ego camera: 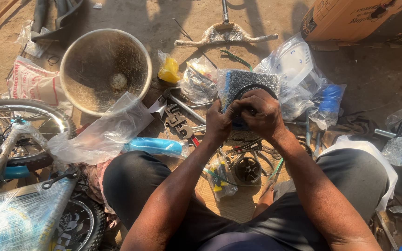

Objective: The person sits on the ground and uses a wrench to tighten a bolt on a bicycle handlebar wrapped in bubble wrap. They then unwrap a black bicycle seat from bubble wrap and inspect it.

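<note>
Both arms reach forward; left hand [218, 122] and right hand [262, 111] fingers grip 1 black ring [254, 88], tilted up, no long axis.

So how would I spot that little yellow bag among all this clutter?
Start at the big round metal bowl on the dusty ground, upper left. Just past its right rim, towards the clear plastic packets, sits the small crumpled yellow plastic bag. It is the only solid bright yellow bundle there; its neighbours are clear or blue.

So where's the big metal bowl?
In the head view, the big metal bowl sits on the ground at upper left, above the bicycle wheel and left of the yellow bag.
</note>
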